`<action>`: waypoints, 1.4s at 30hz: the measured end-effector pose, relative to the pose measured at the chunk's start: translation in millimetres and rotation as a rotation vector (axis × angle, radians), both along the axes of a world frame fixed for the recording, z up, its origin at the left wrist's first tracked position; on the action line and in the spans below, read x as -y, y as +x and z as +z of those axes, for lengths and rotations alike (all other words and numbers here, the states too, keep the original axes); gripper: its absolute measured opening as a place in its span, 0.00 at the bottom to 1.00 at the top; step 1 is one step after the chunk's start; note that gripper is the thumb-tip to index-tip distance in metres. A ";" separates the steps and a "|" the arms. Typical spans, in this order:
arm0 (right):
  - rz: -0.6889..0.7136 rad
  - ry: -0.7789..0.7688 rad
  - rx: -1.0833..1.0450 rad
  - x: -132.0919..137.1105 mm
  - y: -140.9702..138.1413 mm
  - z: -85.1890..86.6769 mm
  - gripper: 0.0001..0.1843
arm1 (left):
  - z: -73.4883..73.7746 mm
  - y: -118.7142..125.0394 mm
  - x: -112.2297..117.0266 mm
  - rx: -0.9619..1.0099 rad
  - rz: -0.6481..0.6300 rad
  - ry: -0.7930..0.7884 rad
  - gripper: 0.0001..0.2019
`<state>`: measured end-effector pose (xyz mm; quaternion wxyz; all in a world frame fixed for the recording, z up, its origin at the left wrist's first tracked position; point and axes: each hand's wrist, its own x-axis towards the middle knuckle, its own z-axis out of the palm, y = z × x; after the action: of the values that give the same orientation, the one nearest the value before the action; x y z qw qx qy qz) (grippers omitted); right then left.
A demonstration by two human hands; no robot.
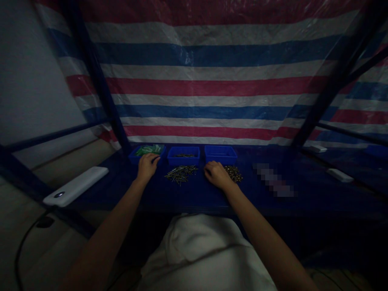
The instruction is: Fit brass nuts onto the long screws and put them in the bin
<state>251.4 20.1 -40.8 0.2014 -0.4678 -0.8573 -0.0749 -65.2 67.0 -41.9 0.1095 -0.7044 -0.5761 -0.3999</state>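
Observation:
My left hand [147, 165] rests on the dark blue table just in front of the left blue tray [133, 154], which holds green pieces [149, 150]; its fingers are curled at the tray's front rim. My right hand [216, 173] lies palm down between a loose pile of thin metal pins [181, 173] and a heap of small brownish parts [233, 173]. I cannot tell whether either hand grips anything. A middle blue tray [183, 155] holds a few pins. The right blue tray [220, 154] looks empty.
A white power bank [75, 186] lies at the table's left edge, with a cable below it. Dark metal frame posts [100, 85] stand left and right. A striped tarp [200, 72] hangs behind. Small white items [339, 175] lie at the far right.

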 end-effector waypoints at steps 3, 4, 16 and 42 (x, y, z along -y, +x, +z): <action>0.010 0.011 -0.004 0.5 -0.5 0.5 0.10 | 0.5 5.5 5.9 0.020 0.000 0.056 0.13; 0.012 0.015 -0.006 0.6 -0.6 0.7 0.10 | 1.7 8.6 9.7 0.028 -0.006 0.072 0.13; 0.011 0.037 -0.033 -1.7 0.5 -1.8 0.10 | -7.7 11.2 65.3 -0.188 -0.248 -0.139 0.09; 0.005 -0.004 -0.009 0.5 0.0 0.3 0.10 | 0.0 7.2 54.6 -0.306 -0.317 -0.298 0.07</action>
<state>251.3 19.7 -40.5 0.2045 -0.4662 -0.8578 -0.0707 -58.0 12.4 -41.9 0.0263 -0.8465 -0.4876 -0.2119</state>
